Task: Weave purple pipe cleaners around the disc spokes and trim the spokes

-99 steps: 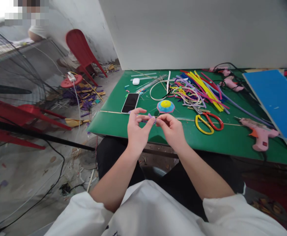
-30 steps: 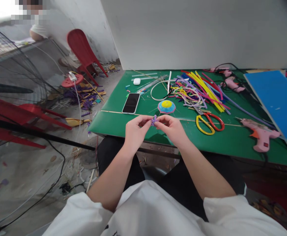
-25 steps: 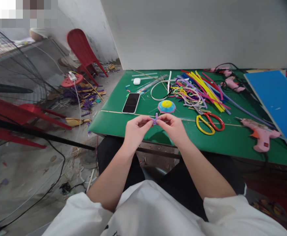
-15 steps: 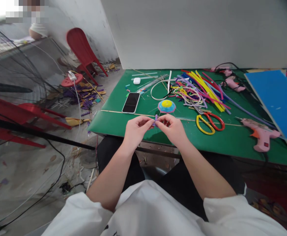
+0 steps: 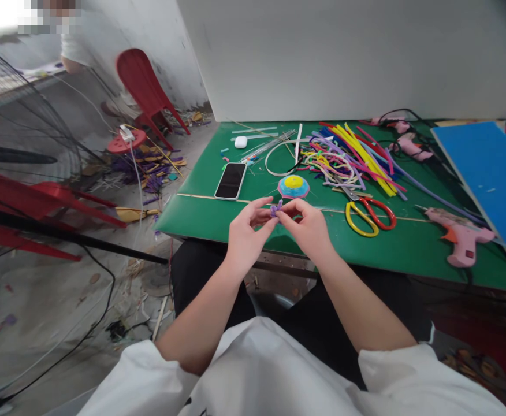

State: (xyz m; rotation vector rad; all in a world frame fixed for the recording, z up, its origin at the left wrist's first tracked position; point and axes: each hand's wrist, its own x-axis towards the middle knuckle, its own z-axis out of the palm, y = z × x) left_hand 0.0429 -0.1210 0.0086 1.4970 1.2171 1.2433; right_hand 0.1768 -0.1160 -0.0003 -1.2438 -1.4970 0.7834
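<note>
A small bent piece of purple pipe cleaner (image 5: 275,209) sits between my two hands, just over the table's near edge. My right hand (image 5: 305,224) pinches it between thumb and fingertips. From the other side, the thumb and fingers of my left hand (image 5: 249,228) close on it, with the index finger raised a little. Fingers hide part of the piece. Just beyond my hands lies a little umbrella-shaped dome (image 5: 294,186), yellow on top with a blue and pink rim.
On the green table (image 5: 201,211) lie a phone (image 5: 231,181), a white earbud case (image 5: 241,142), a heap of coloured pipe cleaners (image 5: 335,162), scissors (image 5: 369,216), a pink glue gun (image 5: 456,231) and a blue board (image 5: 487,179). Another person (image 5: 73,52) is at the far left.
My left hand has shifted slightly right and its index finger has lifted. The purple piece has turned and looks more bent. The other person's arm has moved.
</note>
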